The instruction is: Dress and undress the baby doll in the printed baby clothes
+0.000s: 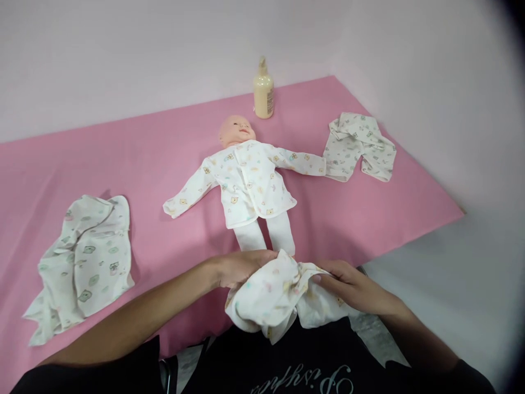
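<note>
My left hand (241,268) is closed on bunched white baby pants (266,290) with a small coloured print, its fingers partly hidden by the cloth. Thumb on top, my right hand (346,282) pinches the other side of the same pants. They hang in folds at the table's near edge, just in front of a baby doll (238,131). The doll lies on its back, head away from me, in a white printed jacket (258,175) with the sleeves spread. White legs (251,235) show under the jacket; the feet are mostly hidden behind the pants and my left hand.
A pink cloth (156,158) covers the table. On the left lies a crumpled printed baby top (98,257); on the right, small printed pants (356,145) touch the doll's cuff. A cream pump bottle (263,96) stands beyond the doll's head, near the wall.
</note>
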`<action>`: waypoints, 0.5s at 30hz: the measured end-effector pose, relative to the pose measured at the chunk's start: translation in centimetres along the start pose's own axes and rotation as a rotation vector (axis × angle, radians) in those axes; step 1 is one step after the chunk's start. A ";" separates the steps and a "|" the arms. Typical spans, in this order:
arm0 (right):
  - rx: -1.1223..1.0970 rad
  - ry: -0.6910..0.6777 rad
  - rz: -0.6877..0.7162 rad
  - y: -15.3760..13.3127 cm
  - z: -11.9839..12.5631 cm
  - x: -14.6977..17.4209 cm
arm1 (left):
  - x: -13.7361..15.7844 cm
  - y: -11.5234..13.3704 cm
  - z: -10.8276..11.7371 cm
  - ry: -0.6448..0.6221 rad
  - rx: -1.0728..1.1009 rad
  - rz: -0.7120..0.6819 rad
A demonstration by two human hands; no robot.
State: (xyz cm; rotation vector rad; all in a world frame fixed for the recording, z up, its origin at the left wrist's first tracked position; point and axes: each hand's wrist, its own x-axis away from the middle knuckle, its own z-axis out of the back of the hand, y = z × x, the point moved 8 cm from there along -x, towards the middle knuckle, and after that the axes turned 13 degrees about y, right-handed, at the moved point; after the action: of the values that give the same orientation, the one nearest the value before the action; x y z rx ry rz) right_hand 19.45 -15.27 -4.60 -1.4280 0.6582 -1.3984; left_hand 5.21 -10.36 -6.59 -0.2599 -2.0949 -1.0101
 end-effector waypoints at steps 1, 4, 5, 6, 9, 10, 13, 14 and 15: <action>-0.005 0.007 -0.007 0.1 0.1 0.0 | 0.0 -0.1 0.3 0.044 0.021 -0.007; -0.011 -0.001 -0.026 0.4 0.1 -0.1 | 0.2 -0.3 0.9 0.104 0.019 -0.034; -0.007 -0.014 -0.034 0.5 0.0 0.0 | 0.3 -0.3 0.9 0.100 0.005 -0.055; 0.002 -0.027 -0.042 0.6 -0.1 0.0 | 0.3 -0.2 0.8 0.095 -0.001 -0.081; 0.036 -0.026 -0.043 0.6 0.1 0.0 | 0.3 0.5 0.6 0.114 0.020 -0.157; 0.046 -0.017 -0.038 0.6 0.3 0.0 | 0.4 0.8 0.3 0.112 0.026 -0.185; 0.068 -0.008 -0.023 0.5 0.7 0.1 | 0.8 1.7 -0.6 0.089 0.057 -0.263; 0.084 -0.003 -0.013 0.5 0.8 0.1 | 1.0 1.7 -0.6 0.107 0.058 -0.264; 0.104 0.011 0.001 0.4 1.0 0.2 | 1.1 1.6 -0.4 0.145 0.052 -0.249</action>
State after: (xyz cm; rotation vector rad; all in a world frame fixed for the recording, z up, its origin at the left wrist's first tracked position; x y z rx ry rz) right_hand 20.52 -15.28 -4.74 -1.3384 0.5847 -1.4200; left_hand 5.44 -9.76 -4.75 0.1012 -2.0512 -1.0827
